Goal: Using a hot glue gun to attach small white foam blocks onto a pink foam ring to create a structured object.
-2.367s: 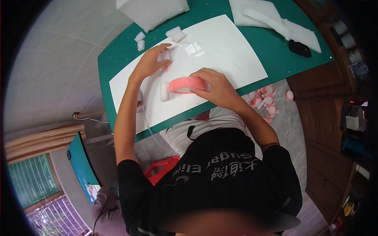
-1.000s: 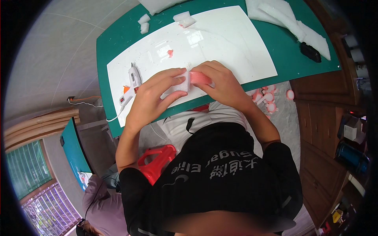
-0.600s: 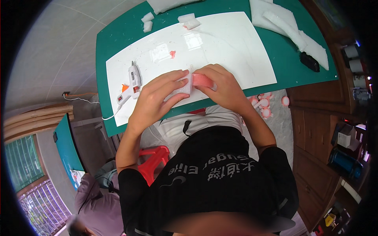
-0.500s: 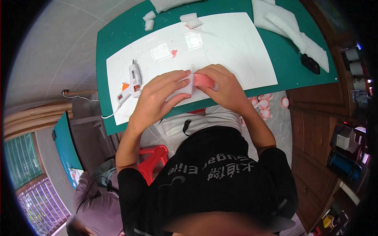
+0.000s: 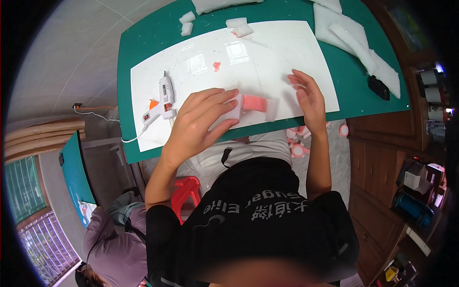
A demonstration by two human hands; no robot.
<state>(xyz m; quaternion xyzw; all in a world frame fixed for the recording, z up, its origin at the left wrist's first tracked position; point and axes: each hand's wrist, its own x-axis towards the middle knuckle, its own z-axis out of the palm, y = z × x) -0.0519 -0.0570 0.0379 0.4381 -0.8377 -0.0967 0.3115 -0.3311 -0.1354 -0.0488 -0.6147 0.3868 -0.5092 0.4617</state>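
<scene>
My left hand is closed round a white foam piece, with fingers on top and thumb at the near side. A pink foam block runs on from its right side. At the pink block's right end is a thin, whitish foam piece. My right hand is raised off to the right of these, fingers apart and nothing in it. Under the work lies a glossy white sheet. A white glue gun with an orange trigger rests on it, left of my left hand.
The sheet covers part of a green table. White foam offcuts lie at the far side, a pink scrap mid-sheet. Foam strips and a black object lie at right. Pink-and-white pieces are on the floor. Another person sits at lower left.
My right hand has let go of the pink foam block and moved right, its fingers opening. My left hand stays on the white foam piece. The view has shifted slightly.
</scene>
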